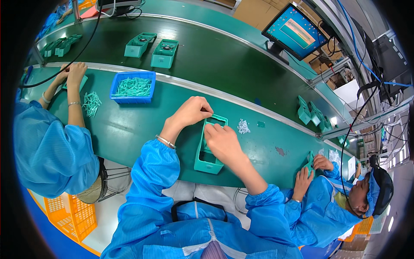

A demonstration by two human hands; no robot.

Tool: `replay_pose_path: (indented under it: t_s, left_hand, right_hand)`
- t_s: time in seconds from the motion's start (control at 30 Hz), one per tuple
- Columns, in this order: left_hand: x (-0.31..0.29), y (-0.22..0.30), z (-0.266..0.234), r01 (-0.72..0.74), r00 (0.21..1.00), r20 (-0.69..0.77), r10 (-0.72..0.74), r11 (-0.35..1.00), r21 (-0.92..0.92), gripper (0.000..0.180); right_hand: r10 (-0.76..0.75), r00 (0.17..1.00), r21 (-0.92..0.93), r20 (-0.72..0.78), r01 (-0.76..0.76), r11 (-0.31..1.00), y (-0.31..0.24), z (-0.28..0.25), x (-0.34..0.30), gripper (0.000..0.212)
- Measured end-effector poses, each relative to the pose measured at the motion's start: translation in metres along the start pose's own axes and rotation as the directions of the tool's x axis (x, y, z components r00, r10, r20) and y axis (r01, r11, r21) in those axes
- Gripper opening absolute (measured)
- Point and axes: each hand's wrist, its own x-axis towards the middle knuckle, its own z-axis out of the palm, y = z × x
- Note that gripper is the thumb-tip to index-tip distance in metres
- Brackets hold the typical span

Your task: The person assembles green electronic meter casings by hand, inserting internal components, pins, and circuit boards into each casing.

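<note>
A long green open-topped plastic housing (208,167) lies on the green bench in front of me, its near end toward my body. My left hand (192,113) is at its far left corner, thumb and fingers pinched together. Whatever is between those fingertips is too small to make out. Over the housing's far half, my right hand (221,141) has its fingers curled down, closed, with the tips largely hidden behind the hand. A small pile of white pieces (243,126) sits just right of the housing's far end, beside a little dark green patch (261,124).
A blue bin (154,88) of thin green sticks stands left, near a loose heap of them (91,103). More green housings (164,54) rest on the conveyor beyond a metal rail. Co-workers (54,146) sit on both sides. A monitor (295,31) stands at far right.
</note>
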Motion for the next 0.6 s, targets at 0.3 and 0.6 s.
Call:
replay_pose_path:
  t_s: [0.3, 0.6]
  left_hand:
    - [-0.001, 0.002, -0.002, 0.020, 1.000, 0.007, -0.020, 1.000, -0.023, 0.013]
    - [0.001, -0.001, -0.002, 0.015, 1.000, 0.017, -0.015, 0.999, -0.046, 0.014]
  right_hand:
    - [0.192, 0.981, 0.473, -0.027, -0.157, 0.867, 0.027, -0.001, -0.022, 0.030]
    - [0.560, 0.820, 0.687, -0.120, -0.339, 0.643, -0.005, -0.022, -0.079, 0.037]
